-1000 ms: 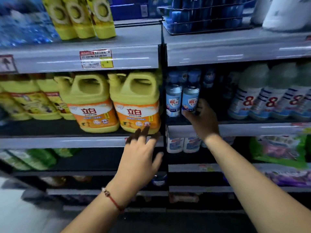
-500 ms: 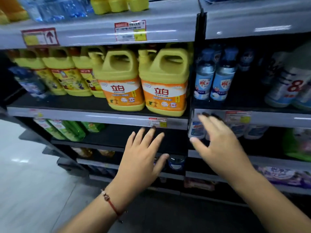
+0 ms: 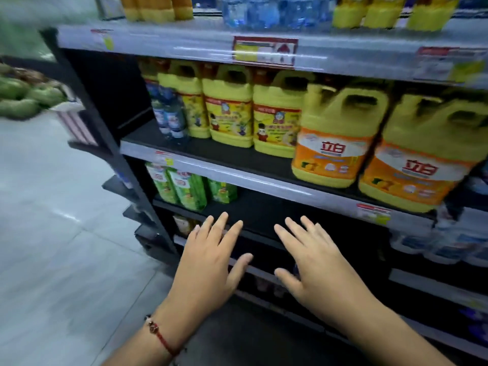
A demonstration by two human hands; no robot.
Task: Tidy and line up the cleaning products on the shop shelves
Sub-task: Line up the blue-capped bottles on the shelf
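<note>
hands spread, left (image 3: 211, 262), right (image 3: 317, 265), near shelf edge (image 3: 264, 180); holding nothing

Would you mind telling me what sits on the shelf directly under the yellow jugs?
Green packs stand at its left end; the rest of that shelf looks bare and dark. Its back is in shadow, so anything there is hidden.

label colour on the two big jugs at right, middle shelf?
Orange, with a white band and red characters, on the yellow jugs; only the head view shows them.
</note>
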